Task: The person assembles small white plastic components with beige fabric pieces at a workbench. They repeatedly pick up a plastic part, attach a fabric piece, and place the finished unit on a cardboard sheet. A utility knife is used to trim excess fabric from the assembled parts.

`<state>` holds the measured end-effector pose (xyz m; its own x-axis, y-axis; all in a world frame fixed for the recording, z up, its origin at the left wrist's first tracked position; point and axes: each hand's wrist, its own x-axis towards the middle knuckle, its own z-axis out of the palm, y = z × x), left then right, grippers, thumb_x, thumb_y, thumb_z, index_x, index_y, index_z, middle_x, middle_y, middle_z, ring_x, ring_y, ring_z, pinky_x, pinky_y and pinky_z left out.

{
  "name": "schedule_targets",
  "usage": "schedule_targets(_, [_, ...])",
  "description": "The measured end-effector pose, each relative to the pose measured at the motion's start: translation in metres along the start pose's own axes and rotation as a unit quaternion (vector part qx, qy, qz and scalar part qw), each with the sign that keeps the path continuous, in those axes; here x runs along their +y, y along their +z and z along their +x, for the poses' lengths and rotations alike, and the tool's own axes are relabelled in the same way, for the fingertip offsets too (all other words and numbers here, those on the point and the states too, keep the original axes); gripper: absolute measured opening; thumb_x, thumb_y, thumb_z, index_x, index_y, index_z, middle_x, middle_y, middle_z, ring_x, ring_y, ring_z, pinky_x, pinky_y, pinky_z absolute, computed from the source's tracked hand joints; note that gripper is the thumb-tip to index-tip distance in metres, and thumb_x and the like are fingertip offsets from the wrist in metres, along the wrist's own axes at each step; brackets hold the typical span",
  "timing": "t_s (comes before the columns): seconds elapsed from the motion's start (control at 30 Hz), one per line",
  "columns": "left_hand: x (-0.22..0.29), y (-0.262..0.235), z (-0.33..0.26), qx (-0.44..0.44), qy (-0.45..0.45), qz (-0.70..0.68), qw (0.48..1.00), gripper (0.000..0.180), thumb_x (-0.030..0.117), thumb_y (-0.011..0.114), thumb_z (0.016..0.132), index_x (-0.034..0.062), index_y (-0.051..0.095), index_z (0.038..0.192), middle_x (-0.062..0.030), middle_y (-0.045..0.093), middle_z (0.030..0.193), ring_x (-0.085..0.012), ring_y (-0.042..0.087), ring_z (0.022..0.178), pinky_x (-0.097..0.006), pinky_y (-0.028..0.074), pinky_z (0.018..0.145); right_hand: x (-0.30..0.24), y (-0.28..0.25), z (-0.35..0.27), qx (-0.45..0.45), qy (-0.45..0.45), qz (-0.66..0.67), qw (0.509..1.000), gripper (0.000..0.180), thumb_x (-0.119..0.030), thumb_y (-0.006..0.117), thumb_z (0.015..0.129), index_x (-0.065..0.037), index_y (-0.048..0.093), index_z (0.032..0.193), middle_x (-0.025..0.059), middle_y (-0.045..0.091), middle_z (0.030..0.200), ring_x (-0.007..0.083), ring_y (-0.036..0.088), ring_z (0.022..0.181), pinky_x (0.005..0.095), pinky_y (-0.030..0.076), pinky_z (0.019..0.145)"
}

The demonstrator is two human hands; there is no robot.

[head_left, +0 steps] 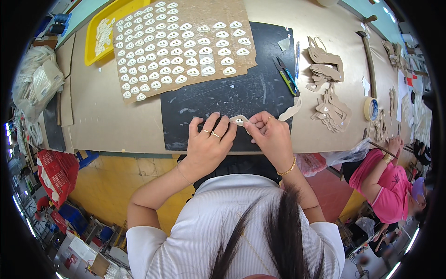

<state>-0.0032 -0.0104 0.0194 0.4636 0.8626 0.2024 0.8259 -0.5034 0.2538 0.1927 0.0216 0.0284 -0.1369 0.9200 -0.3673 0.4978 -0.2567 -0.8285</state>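
Observation:
At the front of the black mat (200, 100), my two hands meet over a small beige strip with a white two-hole patch (239, 120) on it. The fingers of my left hand (210, 140) curve down, the index finger and thumb closed at the strip's left end. My right hand (273, 139) pinches the right end between thumb and index finger. Fingertips cover both ends of the strip. Just beyond my right hand lies another curved beige piece (291, 109). Thread snips (287, 78) with green and blue handles rest farther up the mat.
A brown sheet (218, 10) carries rows of white two-hole patches. Behind it stands a yellow tray (89, 49) of loose white pieces. To the right are stacks of beige cut pieces (332, 109), a pen (297, 60), a tape roll (371, 109) and a hammer (367, 56). Another person (383, 186) works at the right.

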Motion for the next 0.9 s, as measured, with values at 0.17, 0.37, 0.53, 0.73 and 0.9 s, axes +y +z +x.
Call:
schedule_targets(0.17, [-0.002,-0.004,0.003,-0.014,0.018,0.024,0.999,0.046,0.015,0.078,0.074,0.0123,0.067,0.118,-0.0043,0.063,0.12,-0.0235,0.057,0.118,-0.048,0.037,0.095,0.004,0.003,0.001,0.024,-0.012,-0.001,1.0,0.016,-0.014,0.075,0.089,0.0,0.068,0.087,0.0094,0.071,0.067,0.0159,0.068,0.053,0.0278,0.052,0.053])
schedule_targets(0.37, [-0.003,-0.004,0.003,-0.014,0.022,0.03,0.999,0.041,0.015,0.077,0.076,0.0128,0.068,0.116,-0.0036,0.063,0.118,-0.0225,0.058,0.118,-0.048,0.037,0.095,0.007,0.002,0.003,0.01,-0.013,-0.045,0.999,0.019,-0.016,0.075,0.091,0.001,0.068,0.088,0.0056,0.072,0.07,0.0091,0.068,0.056,0.0222,0.053,0.052])
schedule_targets(0.53, [-0.004,-0.003,0.002,-0.009,0.022,0.026,0.999,0.041,0.015,0.076,0.076,0.0132,0.068,0.116,-0.0037,0.063,0.118,-0.0228,0.058,0.118,-0.048,0.037,0.095,0.001,0.0,0.003,-0.002,0.018,-0.023,1.0,0.02,-0.016,0.075,0.091,0.002,0.068,0.088,0.0056,0.072,0.07,0.0092,0.068,0.055,0.0223,0.053,0.051])
schedule_targets(0.73, [-0.005,0.0,-0.001,-0.013,0.019,0.008,1.0,0.044,0.014,0.076,0.075,0.0121,0.068,0.118,-0.005,0.061,0.122,-0.0239,0.057,0.12,-0.048,0.036,0.097,-0.005,-0.001,0.006,-0.004,0.036,-0.007,0.999,0.018,-0.016,0.073,0.091,0.001,0.068,0.086,0.0097,0.071,0.066,0.016,0.07,0.053,0.0269,0.053,0.053])
schedule_targets(0.9, [0.003,0.006,-0.007,-0.006,-0.006,-0.032,0.999,0.047,0.012,0.073,0.076,0.008,0.067,0.122,-0.0067,0.06,0.128,-0.0248,0.055,0.125,-0.048,0.035,0.1,-0.01,-0.006,0.012,-0.025,0.049,-0.028,0.998,0.018,-0.017,0.072,0.09,0.001,0.069,0.085,0.0106,0.071,0.065,0.0182,0.07,0.053,0.0293,0.054,0.055])
